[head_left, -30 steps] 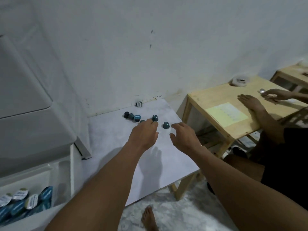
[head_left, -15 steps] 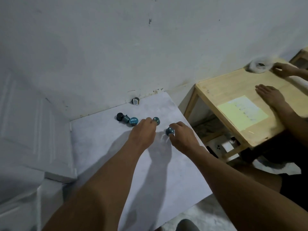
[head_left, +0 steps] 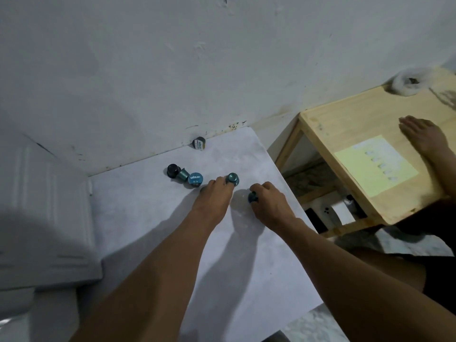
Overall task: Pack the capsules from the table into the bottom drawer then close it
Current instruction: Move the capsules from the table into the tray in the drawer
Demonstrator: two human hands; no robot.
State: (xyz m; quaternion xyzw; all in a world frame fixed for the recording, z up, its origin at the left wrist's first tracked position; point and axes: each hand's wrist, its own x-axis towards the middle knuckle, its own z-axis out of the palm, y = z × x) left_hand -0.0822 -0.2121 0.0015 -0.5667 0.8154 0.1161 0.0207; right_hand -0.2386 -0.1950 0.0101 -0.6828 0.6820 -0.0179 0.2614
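Note:
Several coffee capsules lie on the white table (head_left: 138, 233). A black capsule (head_left: 172, 170), a teal capsule on its side (head_left: 182, 174) and a teal capsule with a printed lid (head_left: 195, 179) cluster left of my hands. Another lidded capsule (head_left: 199, 143) rests against the wall. My left hand (head_left: 214, 197) is curled palm down, its fingertips against an upright teal capsule (head_left: 232, 178). My right hand (head_left: 270, 204) pinches a dark teal capsule (head_left: 253, 197) just above the table. The white drawer unit (head_left: 49, 218) stands at the left; its bottom drawer is out of view.
To the right stands a wooden table (head_left: 345, 124) with a yellow sheet (head_left: 377, 164), a white roll (head_left: 407, 82) and another person's hand (head_left: 424, 137). A white wall runs behind the table. Below the wooden table are small items on a shelf.
My view has swung away from the open drawer toward the table. Both hands came down onto the capsules, and my right hand has picked one up between its fingers.

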